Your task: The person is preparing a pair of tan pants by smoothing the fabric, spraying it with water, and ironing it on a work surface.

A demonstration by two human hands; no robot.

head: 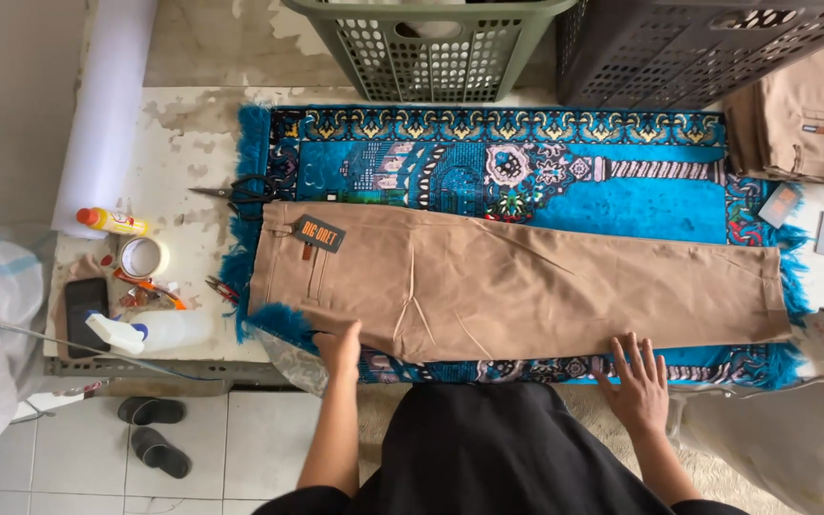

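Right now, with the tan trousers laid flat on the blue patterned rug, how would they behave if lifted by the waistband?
The tan cotton trousers look floppy: creases suggest the legs would sag and fold. Probably light for their size. Under the left hand and right hand, they would likely slide little on the blue patterned rug.

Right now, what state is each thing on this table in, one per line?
Tan trousers: laid flat, folded lengthwise on the blue rug.
Left hand: pressing the trousers' near edge.
Right hand: flat at the trouser hem.
Scissors: closed, lying flat.
Spray bottle: on its side.
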